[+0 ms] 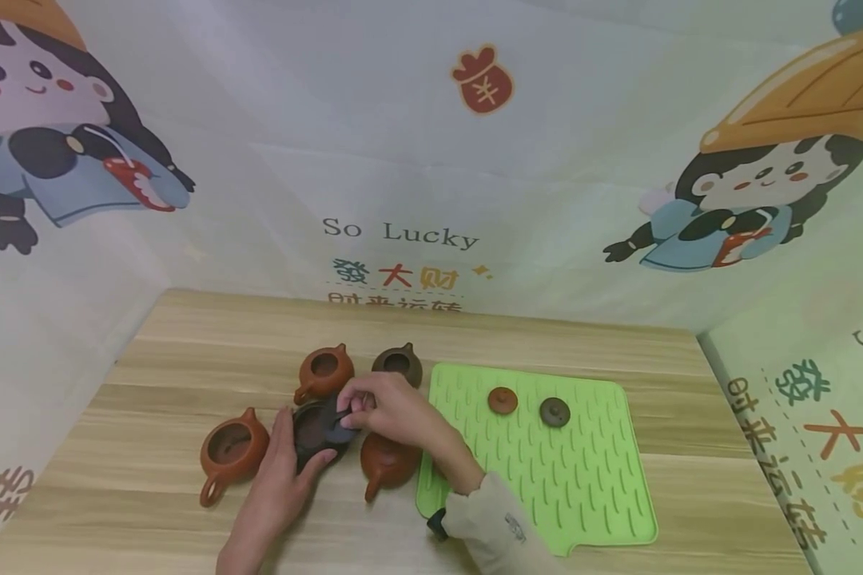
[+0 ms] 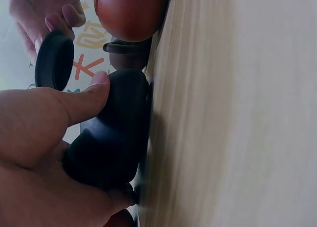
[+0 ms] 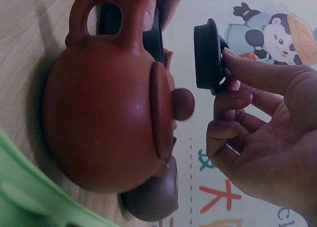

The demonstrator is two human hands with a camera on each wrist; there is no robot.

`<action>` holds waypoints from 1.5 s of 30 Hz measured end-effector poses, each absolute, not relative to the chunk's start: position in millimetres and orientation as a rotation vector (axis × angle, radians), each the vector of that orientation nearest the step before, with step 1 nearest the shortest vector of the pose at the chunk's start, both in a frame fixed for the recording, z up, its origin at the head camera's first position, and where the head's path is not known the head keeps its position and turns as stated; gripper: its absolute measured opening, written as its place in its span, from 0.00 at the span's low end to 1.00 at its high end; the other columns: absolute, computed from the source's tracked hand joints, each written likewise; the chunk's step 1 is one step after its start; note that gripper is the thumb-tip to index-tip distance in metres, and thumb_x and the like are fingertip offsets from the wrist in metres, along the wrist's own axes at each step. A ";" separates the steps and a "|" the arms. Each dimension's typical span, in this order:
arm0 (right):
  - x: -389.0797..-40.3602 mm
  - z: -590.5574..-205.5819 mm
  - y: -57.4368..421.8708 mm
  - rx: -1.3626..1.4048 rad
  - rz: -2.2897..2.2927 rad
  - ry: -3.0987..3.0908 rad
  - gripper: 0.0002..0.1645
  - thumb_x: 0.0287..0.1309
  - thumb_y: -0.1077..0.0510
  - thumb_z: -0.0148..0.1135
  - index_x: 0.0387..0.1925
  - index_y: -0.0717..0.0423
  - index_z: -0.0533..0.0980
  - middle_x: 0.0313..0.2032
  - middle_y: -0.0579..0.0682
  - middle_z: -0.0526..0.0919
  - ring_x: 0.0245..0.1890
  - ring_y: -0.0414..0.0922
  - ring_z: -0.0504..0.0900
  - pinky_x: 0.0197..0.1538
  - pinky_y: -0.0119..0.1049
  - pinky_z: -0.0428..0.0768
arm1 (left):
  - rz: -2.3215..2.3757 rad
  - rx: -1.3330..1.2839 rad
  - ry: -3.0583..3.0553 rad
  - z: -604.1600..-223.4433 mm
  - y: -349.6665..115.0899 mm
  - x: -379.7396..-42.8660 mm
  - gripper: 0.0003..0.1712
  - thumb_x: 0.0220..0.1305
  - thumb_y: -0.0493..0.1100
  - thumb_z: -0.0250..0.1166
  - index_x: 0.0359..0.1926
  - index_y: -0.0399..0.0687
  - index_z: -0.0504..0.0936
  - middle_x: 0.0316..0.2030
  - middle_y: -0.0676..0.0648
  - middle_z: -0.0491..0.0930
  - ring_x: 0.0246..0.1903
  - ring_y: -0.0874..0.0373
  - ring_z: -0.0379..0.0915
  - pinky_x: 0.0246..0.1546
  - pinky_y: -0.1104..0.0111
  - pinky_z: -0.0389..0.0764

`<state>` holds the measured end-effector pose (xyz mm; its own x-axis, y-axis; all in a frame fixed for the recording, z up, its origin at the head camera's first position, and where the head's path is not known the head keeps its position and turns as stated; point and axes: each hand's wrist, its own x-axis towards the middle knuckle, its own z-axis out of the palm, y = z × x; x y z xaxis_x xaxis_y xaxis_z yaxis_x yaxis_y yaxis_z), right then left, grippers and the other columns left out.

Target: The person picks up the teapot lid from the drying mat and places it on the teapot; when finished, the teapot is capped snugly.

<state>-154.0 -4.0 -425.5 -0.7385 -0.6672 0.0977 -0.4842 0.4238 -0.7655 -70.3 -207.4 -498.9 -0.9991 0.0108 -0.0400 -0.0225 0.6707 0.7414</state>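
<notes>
My left hand (image 1: 282,471) grips the squat black teapot (image 2: 116,128) on the table, its thumb along one side and fingers on the other. The pot's wide mouth shows uncovered in the head view. Over its right side my right hand (image 1: 394,409) holds a round black lid (image 3: 207,57), the knob pinched between thumb and fingertips. In the right wrist view the lid's deep inner rim faces away from the palm. Just right of the black pot sits a reddish-brown teapot (image 3: 99,113) with its lid on, partly hidden under my right hand in the head view.
Lidless pots stand around: an orange-brown teapot (image 1: 234,449) at left, another orange-brown teapot (image 1: 340,372) behind, and a dark brown teapot (image 1: 411,371) beside it. On the green ridged mat (image 1: 590,479) lie a reddish-brown lid (image 1: 503,401) and a dark lid (image 1: 554,412).
</notes>
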 end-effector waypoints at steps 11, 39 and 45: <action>-162.3 -432.1 -28.2 -0.914 -1.115 2.480 0.06 0.65 0.64 0.79 0.37 0.56 0.86 0.29 0.44 0.82 0.31 0.32 0.74 0.42 0.24 0.74 | 1.277 0.031 2.889 -502.8 -207.2 -70.4 0.56 0.75 0.41 0.72 0.80 0.12 0.43 0.78 0.11 0.49 0.78 0.17 0.50 0.75 0.29 0.60; -161.6 -440.4 -56.5 -0.906 -0.787 2.659 0.06 0.66 0.58 0.79 0.36 0.47 0.86 0.29 0.37 0.83 0.32 0.32 0.76 0.39 0.23 0.73 | 1.340 -0.017 2.841 -506.6 -206.4 -73.7 0.55 0.76 0.40 0.72 0.80 0.15 0.43 0.76 0.11 0.53 0.77 0.17 0.55 0.75 0.30 0.63; -160.6 -444.8 -59.0 -0.917 -0.767 2.687 0.05 0.67 0.59 0.77 0.36 0.48 0.86 0.27 0.37 0.81 0.31 0.33 0.75 0.38 0.22 0.71 | 1.292 -0.055 2.793 -501.7 -204.2 -75.2 0.55 0.78 0.41 0.70 0.81 0.15 0.41 0.78 0.12 0.50 0.79 0.18 0.52 0.78 0.32 0.61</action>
